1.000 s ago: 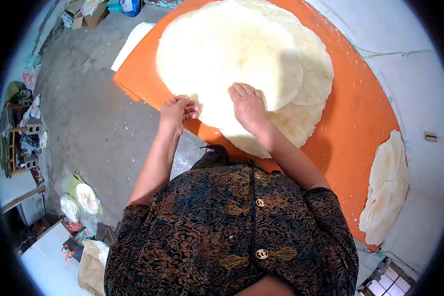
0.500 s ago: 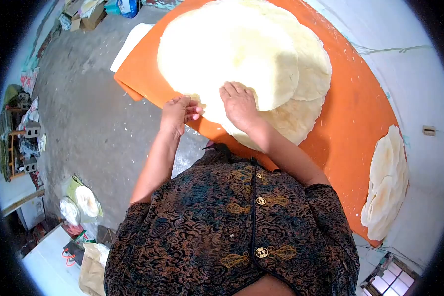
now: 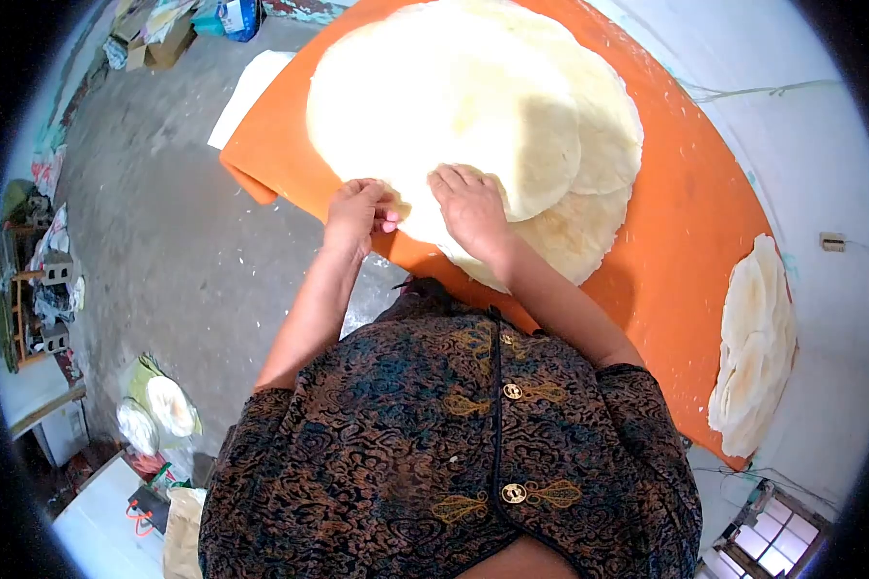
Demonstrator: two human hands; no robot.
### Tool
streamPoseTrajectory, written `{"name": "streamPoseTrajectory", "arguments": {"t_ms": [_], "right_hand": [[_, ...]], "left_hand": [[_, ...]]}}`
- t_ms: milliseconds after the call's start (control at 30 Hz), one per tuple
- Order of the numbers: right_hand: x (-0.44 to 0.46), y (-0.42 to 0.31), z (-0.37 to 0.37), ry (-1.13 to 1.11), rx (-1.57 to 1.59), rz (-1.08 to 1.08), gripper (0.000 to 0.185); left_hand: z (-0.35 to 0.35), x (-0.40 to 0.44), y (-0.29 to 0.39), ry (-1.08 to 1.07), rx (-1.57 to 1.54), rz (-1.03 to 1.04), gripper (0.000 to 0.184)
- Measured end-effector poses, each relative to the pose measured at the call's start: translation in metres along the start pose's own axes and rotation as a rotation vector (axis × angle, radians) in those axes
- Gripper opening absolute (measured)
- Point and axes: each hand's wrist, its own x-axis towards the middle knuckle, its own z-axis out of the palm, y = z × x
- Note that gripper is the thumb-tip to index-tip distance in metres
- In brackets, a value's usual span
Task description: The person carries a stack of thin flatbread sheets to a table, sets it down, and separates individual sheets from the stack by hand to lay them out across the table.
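Note:
Large, thin round flatbreads [image 3: 434, 106] lie overlapping in a pile, brightly lit so that the top one is partly washed out. My left hand [image 3: 360, 214] is closed at the near left edge of the pile, thumb and fingers pinching the rim of a flatbread. My right hand [image 3: 471, 207] rests palm down on the near part of the top flatbread, its fingers stretched out. A browner flatbread [image 3: 579, 241] shows from under the others on the right. Beneath them all is an orange cloth [image 3: 666, 251].
A second pile of pale flatbread [image 3: 753, 347] lies at the cloth's right end, by the white wall [image 3: 830, 183]. Grey concrete floor [image 3: 183, 222] stretches to the left. Cardboard boxes [image 3: 169, 43] stand far left, and a white-topped table [image 3: 106, 521] is at lower left.
My left hand has shifted slightly right and its fingers have closed on the flatbread's rim. My right hand has stayed nearly in place on the top flatbread.

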Motion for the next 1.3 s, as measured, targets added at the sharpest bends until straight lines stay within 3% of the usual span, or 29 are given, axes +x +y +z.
{"name": "streamPoseTrajectory", "arguments": {"t_ms": [200,433,667,767,867,900,933,967,1000,1033,1067,1100,1133,1200,1267,1300], "right_hand": [[-0.002,-0.004,-0.005,0.012,-0.028,0.009,0.033],[0.002,-0.004,0.006,-0.124,-0.131,-0.038,0.036],[0.007,-0.009,0.014,0.139,-0.291,-0.073,0.030],[0.012,0.001,0.009,0.040,-0.076,-0.072,0.019],[0.043,0.034,-0.011,-0.195,-0.037,0.068,0.013],[0.054,0.069,-0.004,0.189,0.261,0.005,0.017],[0.079,0.093,-0.050,-0.037,0.267,0.056,0.021],[0.107,0.137,-0.064,0.035,-0.192,-0.218,0.025],[0.117,0.125,-0.123,0.141,0.074,0.213,0.025],[0.119,0.108,-0.185,0.003,-0.024,0.404,0.025],[0.125,0.124,-0.205,0.186,-0.178,0.301,0.026],[0.106,0.082,-0.249,0.270,0.049,0.297,0.013],[0.105,0.090,-0.259,0.381,-0.226,0.142,0.013],[0.091,0.094,-0.256,0.558,-0.419,-0.028,0.013],[0.073,0.115,-0.225,0.265,-0.460,0.089,0.026],[0.059,0.127,-0.194,0.426,-0.611,-0.038,0.024]], "left_hand": [[-0.017,0.024,0.001,0.043,0.198,0.080,0.016],[-0.011,0.014,0.019,-0.006,0.119,-0.015,0.013],[-0.029,0.009,0.022,-0.054,0.082,-0.045,0.016],[-0.030,0.000,0.019,-0.069,0.053,-0.007,0.014],[-0.027,-0.010,0.017,-0.112,0.032,0.006,0.015],[-0.022,-0.016,0.020,-0.134,0.035,0.013,0.016],[-0.017,-0.020,0.021,-0.170,0.036,0.014,0.016],[-0.011,-0.023,0.023,-0.206,0.039,0.018,0.016],[-0.005,-0.024,0.025,-0.242,0.041,0.024,0.017],[0.001,-0.024,0.027,-0.286,0.043,0.009,0.016],[0.008,-0.021,0.026,-0.321,0.032,-0.001,0.016],[0.017,-0.015,0.023,-0.355,0.021,-0.013,0.016],[0.027,-0.010,0.021,-0.388,0.009,-0.027,0.016],[0.054,-0.003,0.020,-0.394,0.015,-0.035,0.016],[0.079,0.010,0.012,-0.403,-0.071,-0.087,0.014],[0.089,0.016,0.006,-0.423,-0.112,-0.126,0.015]]}}
